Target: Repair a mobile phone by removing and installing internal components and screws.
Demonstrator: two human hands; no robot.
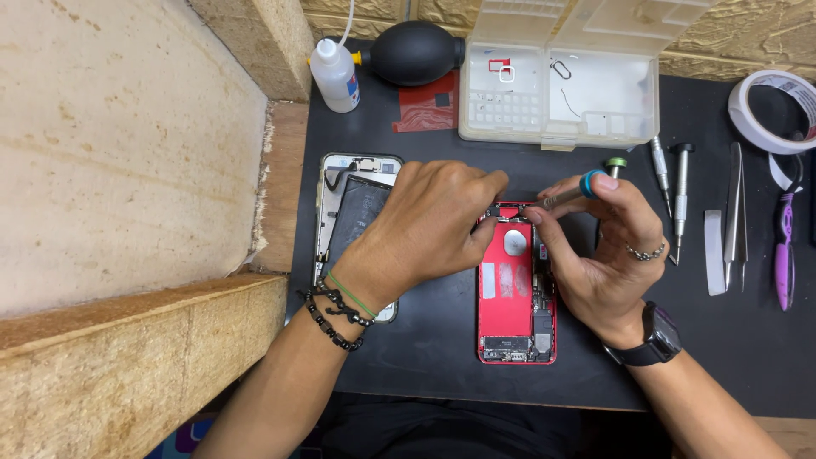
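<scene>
— While the left hand (429, 223) presses down on the top edge of the opened red phone housing (517, 285), what is it doing there?

— Steadying it, I judge; its fingers are curled narrow onto a small dark part at the housing's upper left corner. The housing lies at centre frame on the black mat (425, 340), long axis running top to bottom of the frame, camera end pointing away.

— And the right hand (605, 255)?

— It pinches a blue-capped precision screwdriver (568, 195), fingertip on the cap, likely for spinning. The shaft slants down-left, tip at the housing's upper edge.

— Anything else?

— A detached screen assembly (357, 212) left of the hands, a clear parts box (557, 85) at top, spare screwdrivers (671, 187) and tweezers (734, 217) at right.
</scene>
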